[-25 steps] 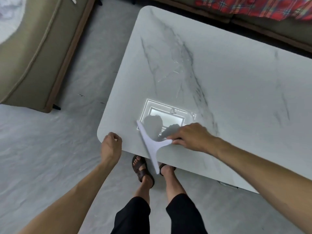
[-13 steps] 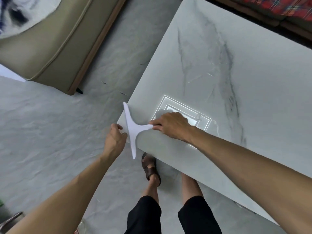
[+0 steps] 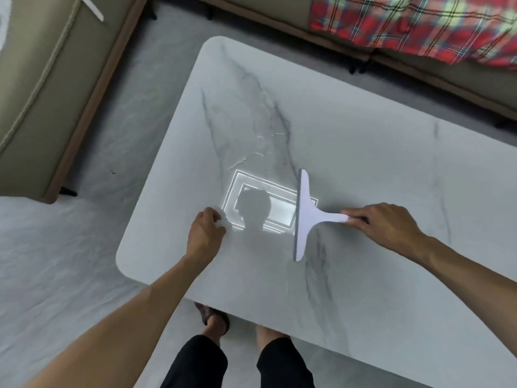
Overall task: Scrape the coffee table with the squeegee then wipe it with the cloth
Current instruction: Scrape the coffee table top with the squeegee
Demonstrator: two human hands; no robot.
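R hand pinches white squeegee by handle end, blade on marble coffee table. L hand over tabletop, fingers loosely curled, holding nothing.

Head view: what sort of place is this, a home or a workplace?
Most likely a home living room. A marble-look coffee table stands beside a beige sofa with a red plaid blanket and a second beige seat; the right hand holds a squeegee on it.
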